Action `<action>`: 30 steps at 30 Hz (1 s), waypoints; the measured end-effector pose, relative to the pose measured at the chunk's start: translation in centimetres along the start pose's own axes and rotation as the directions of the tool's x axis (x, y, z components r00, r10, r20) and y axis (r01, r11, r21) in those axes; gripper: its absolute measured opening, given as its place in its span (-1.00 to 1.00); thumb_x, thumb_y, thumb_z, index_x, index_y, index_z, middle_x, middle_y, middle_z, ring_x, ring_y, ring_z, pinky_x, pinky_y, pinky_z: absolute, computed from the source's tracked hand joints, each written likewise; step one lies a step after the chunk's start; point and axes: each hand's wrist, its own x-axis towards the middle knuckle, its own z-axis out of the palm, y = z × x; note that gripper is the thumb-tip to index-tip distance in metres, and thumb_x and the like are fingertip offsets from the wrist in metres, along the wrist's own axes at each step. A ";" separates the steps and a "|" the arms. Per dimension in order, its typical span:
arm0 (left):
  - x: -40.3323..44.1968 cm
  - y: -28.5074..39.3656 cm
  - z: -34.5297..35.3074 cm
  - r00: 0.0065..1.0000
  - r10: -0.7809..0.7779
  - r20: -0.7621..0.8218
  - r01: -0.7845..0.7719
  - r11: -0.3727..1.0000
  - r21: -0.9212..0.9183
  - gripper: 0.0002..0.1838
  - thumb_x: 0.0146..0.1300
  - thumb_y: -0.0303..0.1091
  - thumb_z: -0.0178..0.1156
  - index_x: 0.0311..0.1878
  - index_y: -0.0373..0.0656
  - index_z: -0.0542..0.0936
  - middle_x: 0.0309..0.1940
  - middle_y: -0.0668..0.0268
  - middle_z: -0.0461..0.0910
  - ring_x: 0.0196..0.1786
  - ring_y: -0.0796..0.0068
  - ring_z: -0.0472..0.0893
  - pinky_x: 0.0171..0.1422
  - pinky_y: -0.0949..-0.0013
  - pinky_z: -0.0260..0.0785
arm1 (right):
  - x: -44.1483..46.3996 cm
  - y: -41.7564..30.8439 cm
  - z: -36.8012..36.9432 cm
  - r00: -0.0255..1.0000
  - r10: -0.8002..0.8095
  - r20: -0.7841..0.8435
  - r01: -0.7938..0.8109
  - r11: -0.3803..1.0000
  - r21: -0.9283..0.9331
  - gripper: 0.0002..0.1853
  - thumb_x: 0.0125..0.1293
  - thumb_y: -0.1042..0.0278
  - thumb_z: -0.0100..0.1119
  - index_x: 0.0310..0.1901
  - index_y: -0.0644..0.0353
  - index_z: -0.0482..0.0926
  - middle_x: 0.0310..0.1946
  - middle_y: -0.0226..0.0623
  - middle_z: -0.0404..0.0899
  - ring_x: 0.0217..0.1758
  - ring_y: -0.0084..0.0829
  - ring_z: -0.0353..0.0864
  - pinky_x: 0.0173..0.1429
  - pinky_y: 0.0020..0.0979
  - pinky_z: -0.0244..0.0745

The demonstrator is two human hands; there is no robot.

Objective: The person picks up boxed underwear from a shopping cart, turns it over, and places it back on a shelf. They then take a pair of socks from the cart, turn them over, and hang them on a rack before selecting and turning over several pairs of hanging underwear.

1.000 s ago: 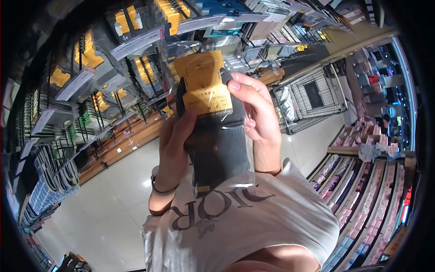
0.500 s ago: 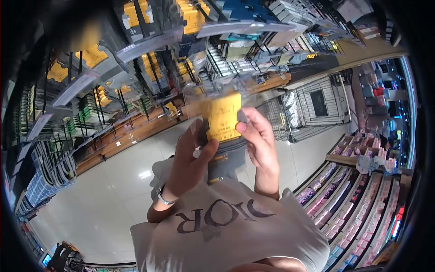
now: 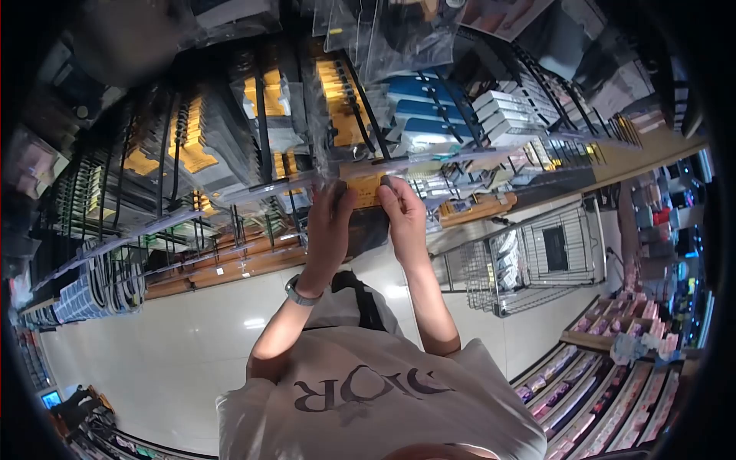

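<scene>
Between both hands, in front of the hanging rack, is a dark sock package (image 3: 367, 230) with a yellow label at its top. My left hand (image 3: 330, 226) grips its left side, thumb toward the label; a watch is on that wrist. On the right side, my right hand (image 3: 404, 218) holds the package with its thumb beside the label. Just above the package hang similar yellow-labelled packs (image 3: 341, 96) on black hooks, behind a clear price rail (image 3: 268, 186).
A wire shopping cart (image 3: 537, 253) with packages in it stands at the right. Tiered shelves of small pink and purple packs (image 3: 606, 399) are at lower right. Blue packs (image 3: 429, 103) hang at upper centre, and folded checked cloth (image 3: 84, 299) hangs at the left.
Both hands have moved the sock package away from the body, up to the rack. The view has shifted, so more of the hanging packs shows.
</scene>
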 end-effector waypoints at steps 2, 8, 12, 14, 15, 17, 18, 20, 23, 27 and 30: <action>0.5 1.7 -0.2 0.998 0.065 0.000 -0.065 0.997 0.030 -0.61 0.52 -0.19 0.16 0.12 -0.39 0.54 -0.17 0.16 0.65 -0.12 0.45 0.58 0.06 0.37 0.42 | 1.0 -0.3 0.1 0.998 -0.040 0.046 0.037 0.997 0.067 -0.76 0.55 0.41 0.11 0.13 0.35 0.56 -0.05 -0.41 0.57 -0.08 -0.65 0.52 0.05 -0.58 0.41; 0.1 -0.6 0.0 1.000 0.020 0.016 -0.021 0.993 0.113 -0.65 0.50 -0.30 0.20 0.18 -0.37 0.54 -0.07 0.14 0.67 -0.04 0.47 0.62 0.09 0.39 0.42 | 1.0 1.1 -1.2 0.989 -0.136 0.063 0.138 0.990 -0.039 -0.81 0.53 0.46 0.10 0.06 0.36 0.56 -0.06 -0.34 0.53 -0.05 -0.60 0.47 0.04 -0.56 0.38; 0.5 -0.4 1.2 0.999 0.017 -0.038 -0.013 0.997 0.082 -0.69 0.48 -0.33 0.22 0.12 -0.37 0.55 -0.06 0.14 0.69 -0.04 0.45 0.64 0.07 0.38 0.44 | 1.7 1.3 -1.3 0.998 -0.061 0.032 0.061 0.998 0.003 -0.83 0.53 0.47 0.10 0.03 0.34 0.56 -0.12 -0.39 0.55 -0.13 -0.61 0.46 0.02 -0.56 0.37; 1.2 -0.3 1.6 0.996 0.057 -0.069 -0.050 0.994 0.101 -0.70 0.48 -0.33 0.21 0.10 -0.37 0.55 -0.08 0.12 0.69 -0.07 0.42 0.66 0.05 0.37 0.45 | 2.5 1.2 -1.1 1.000 -0.023 0.021 0.022 0.999 0.038 -0.84 0.52 0.46 0.11 0.02 0.33 0.57 -0.15 -0.41 0.56 -0.13 -0.61 0.46 0.02 -0.55 0.37; 1.4 -0.2 1.6 0.995 0.073 -0.071 -0.064 0.991 0.117 -0.71 0.48 -0.33 0.21 0.10 -0.37 0.54 -0.09 0.10 0.69 -0.08 0.39 0.66 0.03 0.36 0.45 | 2.8 1.3 -0.9 1.000 -0.018 0.013 0.017 0.998 0.059 -0.84 0.52 0.46 0.12 0.02 0.32 0.57 -0.17 -0.42 0.56 -0.12 -0.61 0.46 0.02 -0.54 0.37; 1.9 -0.2 1.6 0.991 0.107 -0.084 -0.091 0.980 0.175 -0.71 0.48 -0.34 0.21 0.10 -0.37 0.54 -0.13 0.07 0.69 -0.11 0.34 0.68 0.01 0.35 0.46 | 3.2 1.8 -0.8 0.999 -0.044 0.003 0.044 0.997 0.070 -0.84 0.52 0.45 0.13 0.02 0.32 0.57 -0.18 -0.42 0.57 -0.11 -0.61 0.47 0.03 -0.55 0.37; 2.0 -0.3 1.6 0.987 0.127 -0.095 -0.104 0.971 0.216 -0.71 0.47 -0.34 0.21 0.10 -0.37 0.53 -0.15 0.06 0.68 -0.12 0.32 0.68 0.00 0.34 0.47 | 3.3 2.1 -0.8 0.997 -0.075 0.002 0.074 0.996 0.058 -0.83 0.52 0.45 0.13 0.02 0.33 0.57 -0.17 -0.41 0.58 -0.10 -0.62 0.47 0.03 -0.55 0.37; 2.5 -1.0 1.9 0.982 0.135 -0.132 -0.106 0.973 0.205 -0.71 0.47 -0.35 0.21 0.11 -0.37 0.53 -0.19 0.03 0.68 -0.14 0.26 0.69 -0.02 0.32 0.47 | 3.9 2.2 -0.7 0.995 -0.098 -0.005 0.098 0.994 0.042 -0.83 0.51 0.43 0.15 0.01 0.33 0.58 -0.19 -0.41 0.59 -0.10 -0.63 0.48 0.02 -0.56 0.38; 3.5 -2.9 2.1 0.975 0.130 -0.182 -0.098 0.980 0.173 -0.72 0.46 -0.37 0.20 0.10 -0.36 0.52 -0.22 0.00 0.68 -0.16 0.14 0.68 -0.04 0.25 0.47 | 5.1 2.2 0.0 0.997 -0.077 -0.025 0.078 0.997 0.009 -0.81 0.50 0.39 0.18 -0.02 0.33 0.59 -0.26 -0.43 0.58 -0.15 -0.63 0.49 -0.03 -0.56 0.39; 4.5 -2.1 2.0 0.960 0.201 -0.196 -0.116 0.921 0.372 -0.77 0.47 -0.37 0.18 0.04 -0.33 0.52 -0.23 -0.05 0.67 -0.19 -0.04 0.65 -0.08 0.15 0.45 | 6.0 2.0 1.0 0.994 -0.034 -0.099 0.031 0.999 -0.033 -0.81 0.49 0.32 0.20 -0.10 0.31 0.60 -0.40 -0.47 0.54 -0.28 -0.65 0.44 -0.17 -0.54 0.38; 5.2 -1.9 1.9 0.944 0.249 -0.218 -0.146 0.904 0.402 -0.80 0.48 -0.36 0.17 0.00 -0.29 0.52 -0.24 -0.04 0.66 -0.20 -0.11 0.64 -0.10 0.13 0.44 | 6.8 2.4 1.2 0.997 -0.004 -0.076 0.003 1.000 -0.015 -0.79 0.49 0.30 0.19 -0.13 0.30 0.61 -0.41 -0.45 0.56 -0.31 -0.66 0.44 -0.21 -0.53 0.38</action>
